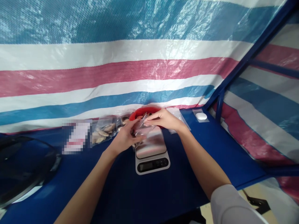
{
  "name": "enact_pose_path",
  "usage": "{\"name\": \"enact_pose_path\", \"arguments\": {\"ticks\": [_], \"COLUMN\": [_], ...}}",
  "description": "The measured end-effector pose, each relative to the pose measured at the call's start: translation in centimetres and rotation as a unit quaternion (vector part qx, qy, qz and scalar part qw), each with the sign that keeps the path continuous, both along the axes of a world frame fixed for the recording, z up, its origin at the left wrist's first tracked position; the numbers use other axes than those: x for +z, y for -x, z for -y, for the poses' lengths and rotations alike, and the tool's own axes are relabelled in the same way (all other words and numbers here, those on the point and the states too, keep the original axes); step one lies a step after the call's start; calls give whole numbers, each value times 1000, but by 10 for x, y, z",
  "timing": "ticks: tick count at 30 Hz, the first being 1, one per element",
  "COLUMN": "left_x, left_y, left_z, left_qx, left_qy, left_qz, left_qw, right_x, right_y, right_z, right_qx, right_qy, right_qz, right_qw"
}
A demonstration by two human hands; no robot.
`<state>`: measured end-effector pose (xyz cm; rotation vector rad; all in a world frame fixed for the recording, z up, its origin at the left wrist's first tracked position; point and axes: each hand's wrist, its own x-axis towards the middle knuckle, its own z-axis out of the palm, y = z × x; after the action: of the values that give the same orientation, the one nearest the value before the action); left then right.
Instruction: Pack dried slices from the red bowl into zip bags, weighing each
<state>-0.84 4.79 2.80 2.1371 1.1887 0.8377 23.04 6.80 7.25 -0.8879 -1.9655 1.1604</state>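
Note:
Between my hands is a clear plastic bag [141,128], held above the left edge of a kitchen scale [153,146]; some brownish pieces show low in the bag. My left hand [126,137] is closed around the bag's side. The fingers of my right hand [163,119] pinch its upper edge. Behind the hands stands a red bowl [137,114] with dark pieces in it, partly hidden by my right hand. The scale has a shiny metal plate and a dark display panel, whose reading I cannot make out.
Left of the scale lie filled clear bags [104,130] of dried brownish pieces and a blurred paper [77,137]. A black round object [28,168] sits far left. Flat clear bags [181,119] and a white oval item [201,116] lie right. Striped sheeting [116,74] hangs behind the blue table [121,189].

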Motion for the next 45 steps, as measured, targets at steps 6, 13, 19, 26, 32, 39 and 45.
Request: {"name": "enact_pose_path", "arguments": {"ticks": [6,13,19,26,32,39,45], "left_x": [27,43,65,82,80,76,72], "left_y": [6,19,19,-8,-23,-28,-30], "left_z": [-5,-16,-30,-48,-65,-76,-84], "left_qx": [-18,50,76,12,-13,67,88], "left_qy": [58,73,68,-62,-80,9,-6], "left_qz": [-78,-22,-56,-187,-227,-131,-49], "left_qw": [995,996,993,980,971,989,995], "right_x": [11,1,-15,-23,-34,-45,-52], "right_y": [-8,-12,-10,-11,-27,-37,-43], "right_z": [3,-8,-31,-45,-51,-57,-61], "right_qx": [-22,-71,-139,-199,-202,-188,-191], "right_qy": [32,40,98,137,123,165,171], "right_qz": [-50,-109,-216,-229,-237,-247,-245], "right_qw": [998,991,961,943,942,936,935]}}
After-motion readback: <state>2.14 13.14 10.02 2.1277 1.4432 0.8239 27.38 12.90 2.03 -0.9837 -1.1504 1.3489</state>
